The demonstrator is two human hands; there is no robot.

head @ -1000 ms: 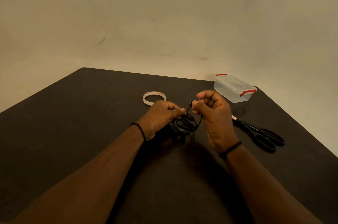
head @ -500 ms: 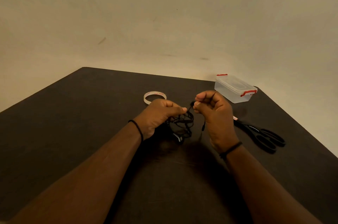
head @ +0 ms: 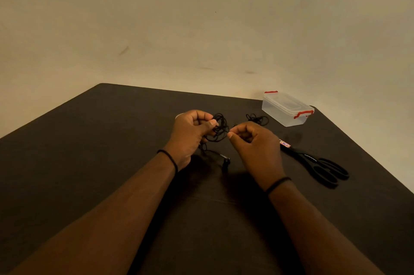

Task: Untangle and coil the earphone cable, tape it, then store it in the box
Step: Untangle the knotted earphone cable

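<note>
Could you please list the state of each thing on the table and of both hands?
Cable: tangled, held up in both hands, one end hanging to the table.
Left hand: closed on the bundle.
Right hand: pinching a strand.
Box: lid on, red clips down.
Scissors: closed, lying flat.
Second cable: loose heap beside the box.
Tape: mostly hidden behind the left hand.

Single head-worn camera looks forward and down, close over the table (head: 89, 162).
</note>
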